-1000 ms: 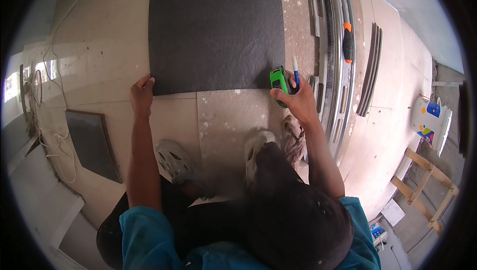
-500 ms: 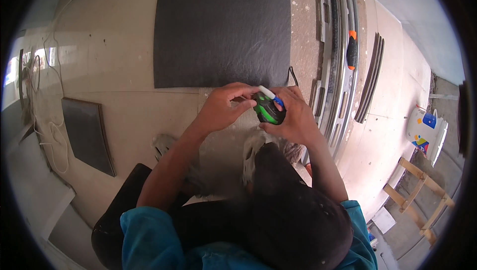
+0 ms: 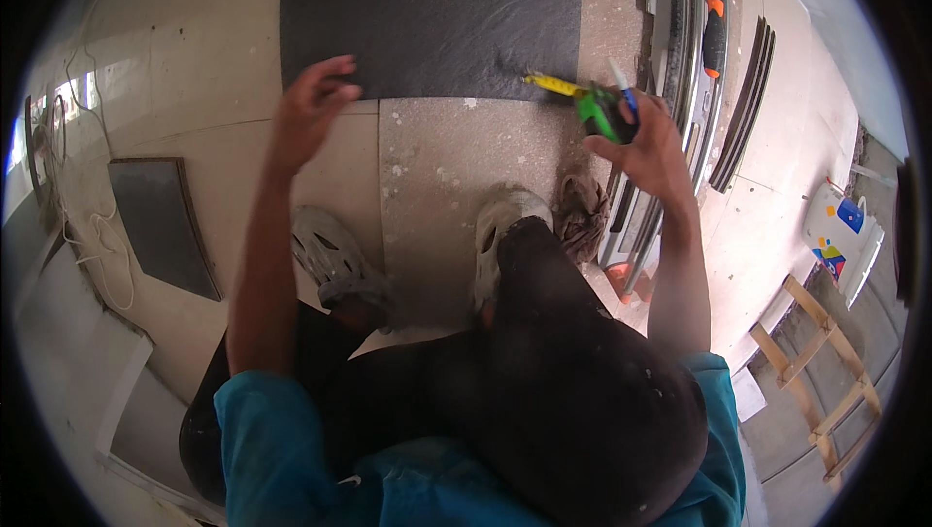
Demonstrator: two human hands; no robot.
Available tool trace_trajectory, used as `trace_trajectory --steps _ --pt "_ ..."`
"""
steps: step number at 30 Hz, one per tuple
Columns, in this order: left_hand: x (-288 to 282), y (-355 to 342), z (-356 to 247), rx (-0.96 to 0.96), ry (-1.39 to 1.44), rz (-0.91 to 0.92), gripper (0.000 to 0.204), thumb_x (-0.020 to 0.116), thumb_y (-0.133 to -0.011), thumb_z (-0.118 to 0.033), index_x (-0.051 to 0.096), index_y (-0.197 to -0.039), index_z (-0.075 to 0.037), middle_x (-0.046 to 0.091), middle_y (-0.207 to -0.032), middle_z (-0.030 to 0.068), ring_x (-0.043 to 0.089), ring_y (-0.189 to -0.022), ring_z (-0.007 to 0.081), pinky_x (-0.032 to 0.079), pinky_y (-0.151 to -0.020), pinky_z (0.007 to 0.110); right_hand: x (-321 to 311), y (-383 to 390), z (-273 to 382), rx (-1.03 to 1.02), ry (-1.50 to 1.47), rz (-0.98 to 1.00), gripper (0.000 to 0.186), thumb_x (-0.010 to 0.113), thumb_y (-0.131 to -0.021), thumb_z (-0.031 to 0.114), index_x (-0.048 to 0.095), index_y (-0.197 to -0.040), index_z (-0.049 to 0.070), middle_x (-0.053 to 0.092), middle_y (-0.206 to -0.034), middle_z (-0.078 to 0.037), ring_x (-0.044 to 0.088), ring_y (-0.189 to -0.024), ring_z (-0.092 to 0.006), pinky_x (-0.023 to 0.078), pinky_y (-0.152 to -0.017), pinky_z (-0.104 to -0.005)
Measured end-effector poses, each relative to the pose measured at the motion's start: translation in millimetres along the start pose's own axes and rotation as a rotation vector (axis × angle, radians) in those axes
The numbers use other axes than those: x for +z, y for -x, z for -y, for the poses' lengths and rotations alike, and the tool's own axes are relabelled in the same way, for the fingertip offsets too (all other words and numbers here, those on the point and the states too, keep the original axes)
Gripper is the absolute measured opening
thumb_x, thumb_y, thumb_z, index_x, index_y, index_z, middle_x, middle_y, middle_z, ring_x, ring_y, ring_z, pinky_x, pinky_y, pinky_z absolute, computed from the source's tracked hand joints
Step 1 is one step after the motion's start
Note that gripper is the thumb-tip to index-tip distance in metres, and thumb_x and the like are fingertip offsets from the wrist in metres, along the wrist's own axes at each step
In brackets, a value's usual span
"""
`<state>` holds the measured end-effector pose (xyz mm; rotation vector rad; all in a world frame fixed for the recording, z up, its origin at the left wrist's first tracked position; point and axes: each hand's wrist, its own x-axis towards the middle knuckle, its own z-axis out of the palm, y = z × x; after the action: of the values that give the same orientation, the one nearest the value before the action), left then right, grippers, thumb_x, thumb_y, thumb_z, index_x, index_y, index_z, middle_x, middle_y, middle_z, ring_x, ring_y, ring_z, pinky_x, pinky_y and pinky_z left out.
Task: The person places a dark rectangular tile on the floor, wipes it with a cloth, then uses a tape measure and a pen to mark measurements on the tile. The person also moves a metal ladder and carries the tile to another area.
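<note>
Fingers: your right hand (image 3: 655, 150) grasps the tape measure (image 3: 595, 119) and pen (image 3: 627, 95); your left hand (image 3: 307, 112) is released.
The extended yellow blade (image 3: 555, 85) reaches over the dark tile (image 3: 427, 17) near its right corner; contact cannot be told. Caution: sharing one grip could let the pen slip or the blade skew.

Remotely, I see a tilted green-and-black tape measure (image 3: 596, 117), its short yellow blade (image 3: 553, 84) over the flat dark tile's (image 3: 427, 27) near right corner, beside a white-and-blue marker (image 3: 620, 82).
</note>
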<state>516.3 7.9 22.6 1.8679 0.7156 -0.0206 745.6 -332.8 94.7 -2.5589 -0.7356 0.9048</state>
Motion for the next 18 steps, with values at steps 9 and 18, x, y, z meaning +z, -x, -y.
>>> trace_trajectory --steps 9,18 --pt "106.2 20.5 -69.3 0.037 0.306 0.355 0.052 0.076 -0.083 -0.017 0.057 -0.128 -0.003 0.066 -0.113 0.0096 0.064 -0.101 0.0165 0.052 -0.089 0.031 33.5 10.9 56.3 -0.261 -0.181 0.074 0.063 0.079 -0.064 0.023 0.059 -0.122 0.005 0.063 -0.108 -0.016 0.056 -0.108 -0.0325 0.048 -0.092 -0.0414" --pt "46.4 2.4 -10.4 0.004 0.429 0.197 0.022 0.071 -0.088 -0.017 0.063 -0.105 -0.007 0.061 -0.089 -0.0001 0.059 -0.082 0.0103 0.050 -0.078 0.026 15.5 11.5 46.7 0.017 -0.088 0.072 0.072 0.085 -0.063 0.027 0.056 -0.124 0.003 0.059 -0.111 -0.019 0.057 -0.108 -0.0349 0.046 -0.095 -0.0423"
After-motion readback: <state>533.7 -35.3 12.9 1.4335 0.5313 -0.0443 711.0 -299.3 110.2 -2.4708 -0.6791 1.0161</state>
